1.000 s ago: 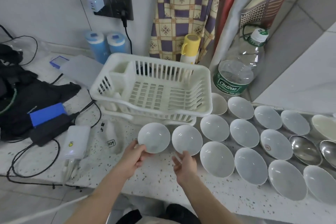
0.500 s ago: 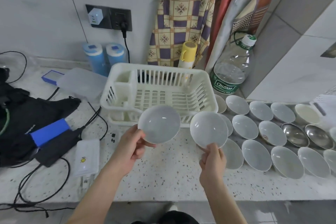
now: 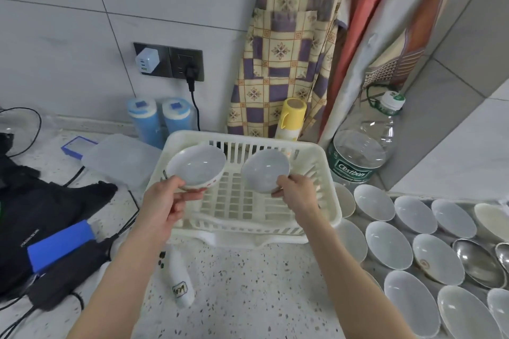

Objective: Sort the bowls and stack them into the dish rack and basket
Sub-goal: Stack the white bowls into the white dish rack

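Water bottle point(image 3: 360, 151) right of checked cloth point(image 3: 283, 44) (hanging); yellow can point(image 3: 292, 118)

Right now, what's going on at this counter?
A person holds a bowl in each hand above the white slatted plastic dish rack, which has no bowls in it yet. The left hand grips a white bowl with red rim marks; the right hand pinches a plain white bowl. Many more white bowls and some steel bowls wait in rows on the speckled counter to the right.
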